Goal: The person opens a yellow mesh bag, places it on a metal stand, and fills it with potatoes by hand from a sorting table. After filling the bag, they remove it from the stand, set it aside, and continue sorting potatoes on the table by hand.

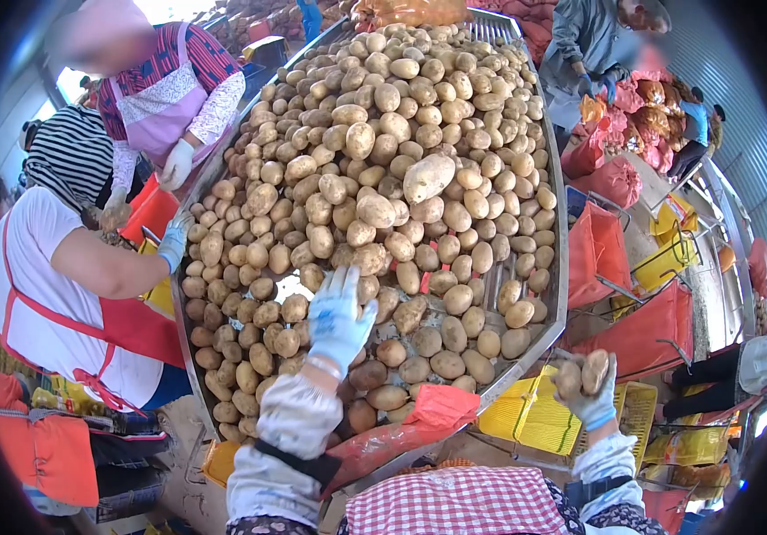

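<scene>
A heap of potatoes [383,134] covers the metal sorting table [551,267] in front of me. My left hand [339,321], in a white and blue glove, lies over the near part of the heap. Its fingers stretch forward and seem to touch the potatoes under them. Off the table's right edge, my right hand [594,406] is closed round potatoes [594,371], at least two. It is held up beside a yellow crate [535,412]. A red cloth or sack piece [423,419] hangs over the near rim.
On the left, a person in a red apron [147,330] and another in a pink apron [165,116] stand at the table. At right are red sacks on frames [599,254] and yellow crates [668,259]. A person in grey [579,45] stands at the far right by filled sacks [651,116].
</scene>
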A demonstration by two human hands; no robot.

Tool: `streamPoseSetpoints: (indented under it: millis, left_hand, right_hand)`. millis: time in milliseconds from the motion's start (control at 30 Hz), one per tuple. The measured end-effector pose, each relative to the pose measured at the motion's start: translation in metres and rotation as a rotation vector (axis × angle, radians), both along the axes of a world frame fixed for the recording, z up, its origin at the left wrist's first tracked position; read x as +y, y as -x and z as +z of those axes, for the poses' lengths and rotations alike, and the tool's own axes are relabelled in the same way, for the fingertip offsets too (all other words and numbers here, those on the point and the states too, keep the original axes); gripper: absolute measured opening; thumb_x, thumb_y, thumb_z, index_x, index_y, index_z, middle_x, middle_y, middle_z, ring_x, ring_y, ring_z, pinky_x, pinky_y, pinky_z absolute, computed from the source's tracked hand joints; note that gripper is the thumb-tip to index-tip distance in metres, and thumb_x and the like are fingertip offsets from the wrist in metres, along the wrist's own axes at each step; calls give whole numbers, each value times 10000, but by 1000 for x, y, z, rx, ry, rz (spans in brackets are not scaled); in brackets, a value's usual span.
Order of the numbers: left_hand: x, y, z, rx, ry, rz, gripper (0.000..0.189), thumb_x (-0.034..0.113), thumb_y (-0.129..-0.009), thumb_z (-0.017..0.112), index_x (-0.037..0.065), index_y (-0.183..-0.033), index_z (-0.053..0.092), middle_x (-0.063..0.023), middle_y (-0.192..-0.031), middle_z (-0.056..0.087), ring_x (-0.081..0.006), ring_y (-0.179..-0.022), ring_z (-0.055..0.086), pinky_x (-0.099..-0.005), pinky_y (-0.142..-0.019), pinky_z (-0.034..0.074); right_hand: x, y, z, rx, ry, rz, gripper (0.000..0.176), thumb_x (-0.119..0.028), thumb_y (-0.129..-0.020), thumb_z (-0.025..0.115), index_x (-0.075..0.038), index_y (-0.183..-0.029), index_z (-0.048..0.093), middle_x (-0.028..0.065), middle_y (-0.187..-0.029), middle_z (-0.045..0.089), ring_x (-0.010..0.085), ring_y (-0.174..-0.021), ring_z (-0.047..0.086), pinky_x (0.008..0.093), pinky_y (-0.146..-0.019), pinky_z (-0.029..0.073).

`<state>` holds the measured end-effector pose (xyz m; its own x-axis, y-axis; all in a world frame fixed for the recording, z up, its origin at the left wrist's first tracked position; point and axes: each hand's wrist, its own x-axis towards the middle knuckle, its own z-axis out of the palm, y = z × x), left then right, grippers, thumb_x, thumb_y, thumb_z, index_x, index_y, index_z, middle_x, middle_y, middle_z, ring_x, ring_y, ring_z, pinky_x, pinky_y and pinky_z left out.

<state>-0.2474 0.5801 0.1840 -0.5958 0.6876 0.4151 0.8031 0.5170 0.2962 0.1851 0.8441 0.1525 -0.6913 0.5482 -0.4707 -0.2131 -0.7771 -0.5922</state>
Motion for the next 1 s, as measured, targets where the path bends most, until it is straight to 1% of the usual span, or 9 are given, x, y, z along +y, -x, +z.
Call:
streamPoseSetpoints:
  millis: [100,200,300,333,467,733,767,933,1000]
  left_hand:
    - [49,18,-1,-9,101,79,659,320,-802,668,106,-1373,418,-184,-1264,502,-367,-1119,522,-447,-936,435]
    - [68,29,5,-171,244,235,641,318,-770,715,188,-1348,473,-151,-1147,541,-321,-1045,551,-423,-865,460]
    - [46,53,-29,-222,-255,-44,620,392,-799,711,121,-1317,502,-156,-1136,566,-257,-1045,571,-396,-829,495]
    - [42,38,-7,-215,-250,-48,620,392,-799,711,121,-1317,502,-156,-1136,566,-257,-1045,571,-396,-829,495]
    - [-2,-2,0,-1797,-1000,-404,536,555,-949,434,111,-1229,547,-106,-1006,650,-205,-816,636,-328,-586,532]
    - [-9,-64,23,-2232,-1261,-492,597,566,-960,366,39,-1158,566,-143,-916,665,-266,-712,640,-369,-581,547]
    - [-7,-73,26,-2297,-1427,-183,561,535,-976,368,50,-1186,558,-111,-1042,652,-253,-871,642,-354,-710,555]
    - [-15,-103,37,-1806,-978,-251,545,473,-1007,349,35,-1274,533,-41,-1130,617,-166,-995,601,-302,-887,484]
    - [-28,-102,38,-1215,-599,-76,546,441,-1019,322,14,-1305,507,-80,-1094,620,-152,-990,589,-304,-881,478]
  right_hand:
    - [7,-43,-25,-871,-77,-116,729,-639,-840,539,-106,-1332,465,90,-1248,538,267,-1133,500,516,-993,377]
    - [24,-92,-95,-859,-588,-116,536,-401,-935,555,-64,-1342,463,110,-1263,539,240,-1142,496,401,-982,404]
    - [-20,-36,-29,-993,-854,-93,430,-203,-970,510,-21,-1355,447,117,-1298,522,212,-1172,491,310,-997,397]
    - [-18,-29,-32,-987,-847,-97,430,-203,-970,510,-21,-1355,447,117,-1298,522,212,-1172,491,310,-997,397]
    - [-52,58,28,-535,-1003,-87,415,-144,-961,501,29,-1335,453,114,-1295,536,205,-1188,506,322,-1032,381]
    - [-108,207,90,11,-781,564,558,-203,-932,592,-26,-1409,364,113,-1286,541,192,-1184,507,336,-1012,404]
    - [-119,222,90,62,-749,585,593,-239,-928,601,-36,-1420,340,111,-1291,533,188,-1175,512,338,-1005,410]
    - [-145,256,88,124,-668,633,657,-286,-889,635,-55,-1419,323,116,-1263,541,198,-1157,530,366,-994,419]
    - [-137,253,65,345,-160,608,632,-189,-850,630,-51,-1398,347,116,-1239,548,221,-1133,557,392,-971,446]
